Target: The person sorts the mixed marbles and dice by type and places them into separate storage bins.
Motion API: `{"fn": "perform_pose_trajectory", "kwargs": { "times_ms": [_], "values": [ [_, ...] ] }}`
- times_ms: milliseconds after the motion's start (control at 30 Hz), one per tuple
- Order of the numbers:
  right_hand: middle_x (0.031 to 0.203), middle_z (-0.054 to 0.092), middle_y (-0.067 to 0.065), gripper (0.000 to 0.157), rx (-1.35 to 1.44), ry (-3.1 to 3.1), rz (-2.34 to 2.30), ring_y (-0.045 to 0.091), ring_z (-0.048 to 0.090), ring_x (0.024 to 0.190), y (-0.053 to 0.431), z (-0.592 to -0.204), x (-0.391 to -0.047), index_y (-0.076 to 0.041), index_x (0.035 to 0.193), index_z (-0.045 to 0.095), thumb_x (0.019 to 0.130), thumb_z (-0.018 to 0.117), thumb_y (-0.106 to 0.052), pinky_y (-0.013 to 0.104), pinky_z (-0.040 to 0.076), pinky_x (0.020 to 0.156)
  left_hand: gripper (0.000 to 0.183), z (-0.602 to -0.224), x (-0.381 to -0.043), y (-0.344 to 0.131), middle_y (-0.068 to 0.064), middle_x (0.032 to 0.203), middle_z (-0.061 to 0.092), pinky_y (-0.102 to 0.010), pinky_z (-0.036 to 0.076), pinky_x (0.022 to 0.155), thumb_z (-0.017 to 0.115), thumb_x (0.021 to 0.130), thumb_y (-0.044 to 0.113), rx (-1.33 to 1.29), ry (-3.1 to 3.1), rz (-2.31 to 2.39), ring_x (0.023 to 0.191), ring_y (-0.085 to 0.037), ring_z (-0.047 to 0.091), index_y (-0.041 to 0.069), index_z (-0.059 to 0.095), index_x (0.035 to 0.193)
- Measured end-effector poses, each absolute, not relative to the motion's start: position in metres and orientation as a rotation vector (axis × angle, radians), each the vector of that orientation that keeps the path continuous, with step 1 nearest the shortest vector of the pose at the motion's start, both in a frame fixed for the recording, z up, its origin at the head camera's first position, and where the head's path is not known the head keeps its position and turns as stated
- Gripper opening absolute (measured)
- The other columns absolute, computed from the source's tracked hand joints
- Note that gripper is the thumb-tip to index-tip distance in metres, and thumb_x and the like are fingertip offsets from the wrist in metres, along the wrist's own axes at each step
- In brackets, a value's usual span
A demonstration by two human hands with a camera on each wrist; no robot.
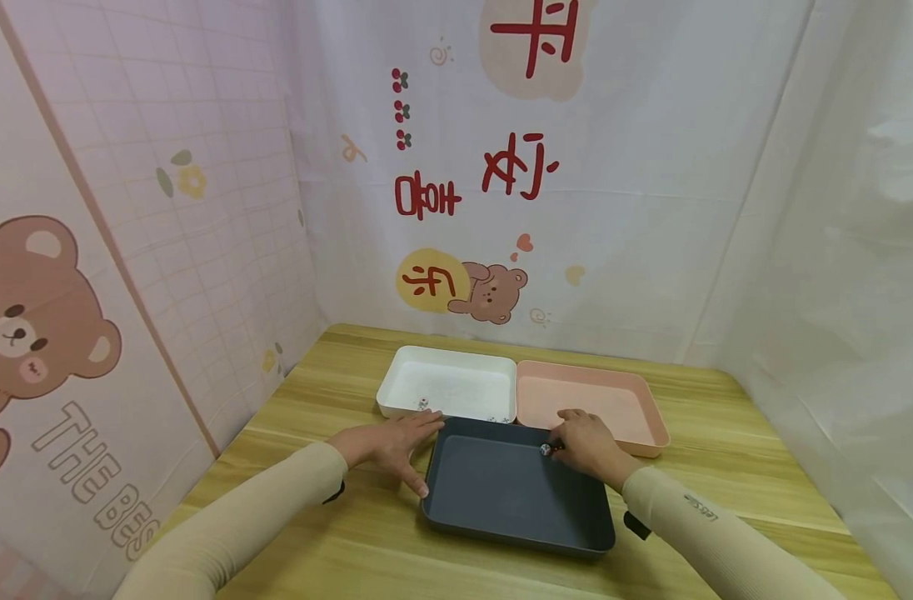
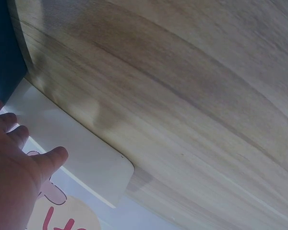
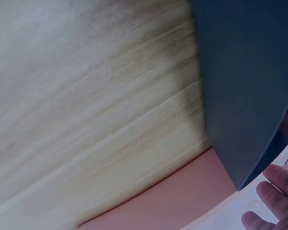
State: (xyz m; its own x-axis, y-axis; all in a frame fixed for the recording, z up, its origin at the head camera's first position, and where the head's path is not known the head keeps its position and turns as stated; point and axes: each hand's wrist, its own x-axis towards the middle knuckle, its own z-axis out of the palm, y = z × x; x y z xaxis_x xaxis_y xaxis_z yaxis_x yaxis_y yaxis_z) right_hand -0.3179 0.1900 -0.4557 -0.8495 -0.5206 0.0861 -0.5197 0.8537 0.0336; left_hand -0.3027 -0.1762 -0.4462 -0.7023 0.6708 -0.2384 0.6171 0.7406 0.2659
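A dark blue-grey tray (image 1: pixel 516 492) lies on the table in front of the person. My right hand (image 1: pixel 587 446) reaches over its far right part, with thumb and index finger pinching a small round patterned bead (image 1: pixel 546 450). In the right wrist view, the other fingers (image 3: pixel 276 194) extend past the dark tray's corner. My left hand (image 1: pixel 398 446) is spread along the dark tray's left side, thumb tip at the rim and fingertips by the far corner. Small patterned pieces (image 1: pixel 423 403) lie in the white tray (image 1: pixel 400 367), some partly behind its near wall.
Beside the white tray, a pink tray (image 1: pixel 614 379) stands behind the dark tray's far edge. All three sit on a wood-grain table (image 1: pixel 336 358). Printed cloth (image 1: pixel 636 183) hangs around the table at the back and sides.
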Motion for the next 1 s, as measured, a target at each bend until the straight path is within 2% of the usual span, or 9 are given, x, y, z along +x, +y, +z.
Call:
{"fn": "perform_pose_trajectory", "kwargs": {
  "times_ms": [200, 533, 1000],
  "values": [
    [0.113, 0.070, 0.014, 0.008, 0.819, -2.946, -0.034, 0.039, 0.052, 0.124, 0.1898, -0.4561, -0.3179, -0.016, 0.082, 0.077, 0.079, 0.084, -0.019, 0.063, 0.042, 0.097, 0.116, -0.4470, -0.3031, -0.1765, -0.007, 0.165, 0.013, -0.047, 0.016, 0.119, 0.077, 0.074, 0.065, 1.001, 2.623, 0.234, 0.151, -0.025, 0.009, 0.007, 0.022, 0.158],
    [0.102, 0.073, 0.009, 0.011, 0.883, -2.871, -0.041, 0.039, 0.056, 0.118, 0.1924, -0.4578, -0.3182, -0.018, 0.074, 0.075, 0.074, 0.084, -0.011, 0.061, 0.045, 0.091, 0.116, -0.4472, -0.3044, -0.1771, -0.009, 0.165, 0.013, -0.048, 0.017, 0.119, 0.077, 0.074, 0.065, 1.015, 2.619, 0.240, 0.151, -0.027, 0.009, 0.006, 0.022, 0.158],
    [0.112, 0.070, 0.014, 0.012, 0.930, -2.882, -0.075, 0.042, 0.055, 0.118, 0.1916, -0.4558, -0.3182, -0.017, 0.076, 0.078, 0.076, 0.080, -0.005, 0.067, 0.040, 0.096, 0.116, -0.4456, -0.3030, -0.1767, -0.009, 0.165, 0.013, -0.048, 0.017, 0.119, 0.077, 0.074, 0.065, 1.011, 2.623, 0.232, 0.151, -0.027, 0.009, 0.006, 0.022, 0.158]
  ]
}}
